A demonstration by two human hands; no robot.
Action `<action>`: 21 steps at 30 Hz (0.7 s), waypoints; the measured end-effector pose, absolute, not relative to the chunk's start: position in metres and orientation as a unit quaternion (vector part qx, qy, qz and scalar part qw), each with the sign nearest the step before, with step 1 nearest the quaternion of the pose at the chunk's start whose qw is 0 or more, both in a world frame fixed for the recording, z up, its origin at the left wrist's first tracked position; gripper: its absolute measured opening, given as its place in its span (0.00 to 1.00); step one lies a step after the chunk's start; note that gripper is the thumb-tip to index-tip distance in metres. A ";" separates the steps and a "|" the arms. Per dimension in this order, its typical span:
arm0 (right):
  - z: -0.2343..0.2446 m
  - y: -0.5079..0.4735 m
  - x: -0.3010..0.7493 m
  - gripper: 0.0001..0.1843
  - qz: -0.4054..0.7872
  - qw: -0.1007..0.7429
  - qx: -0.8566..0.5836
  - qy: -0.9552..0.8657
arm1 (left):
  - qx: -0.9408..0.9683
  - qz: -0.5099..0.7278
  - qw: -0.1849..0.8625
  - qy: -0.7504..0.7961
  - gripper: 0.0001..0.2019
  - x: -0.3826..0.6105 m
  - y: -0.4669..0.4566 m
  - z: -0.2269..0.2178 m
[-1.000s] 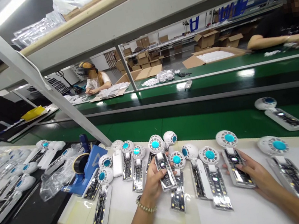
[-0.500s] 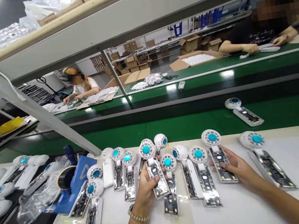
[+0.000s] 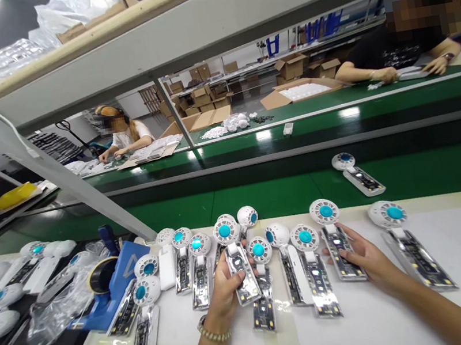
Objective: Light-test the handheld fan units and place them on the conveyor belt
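My left hand (image 3: 226,290) is closed round the handle of a white handheld fan (image 3: 243,272), its thumb pressed on the dark front panel. The fan's round head with a blue centre points up and away from me. Farther right, my right hand (image 3: 364,256) grips a second handheld fan (image 3: 342,253), thumb on the panel and fingers round the right side. Between the two hands lie several more fans, among them one fan (image 3: 321,283) with a clear cover over its circuit board. Another fan (image 3: 419,259) rests right of my right hand.
A blue tape dispenser (image 3: 112,284) stands at the left, beside crumpled clear plastic bags (image 3: 55,311) and more fans. Behind the worktable runs a green conveyor belt (image 3: 260,194) carrying one fan (image 3: 360,175). A slanted metal post (image 3: 84,190) rises at the left. Two people work across the line.
The fan on the near green belt has shifted left. A small white part on the far belt has moved right. Both my hands and their fans stay almost still.
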State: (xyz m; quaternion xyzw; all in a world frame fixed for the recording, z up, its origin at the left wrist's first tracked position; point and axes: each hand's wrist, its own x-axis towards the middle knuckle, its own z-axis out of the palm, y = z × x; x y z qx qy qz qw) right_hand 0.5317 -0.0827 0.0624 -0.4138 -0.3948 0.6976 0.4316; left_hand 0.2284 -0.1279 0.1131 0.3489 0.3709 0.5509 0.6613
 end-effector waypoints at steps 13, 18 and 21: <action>0.076 -0.100 0.532 0.42 0.741 0.438 -0.342 -0.378 | 0.378 0.552 0.650 0.361 0.27 0.243 -0.134 0.131; 0.091 -0.110 0.552 0.28 0.746 0.438 -0.364 -0.345 | 0.404 0.391 0.729 0.389 0.23 0.291 -0.128 0.146; 0.094 -0.110 0.565 0.29 0.724 0.430 -0.440 -0.312 | 0.460 0.355 0.704 0.407 0.21 0.344 -0.115 0.151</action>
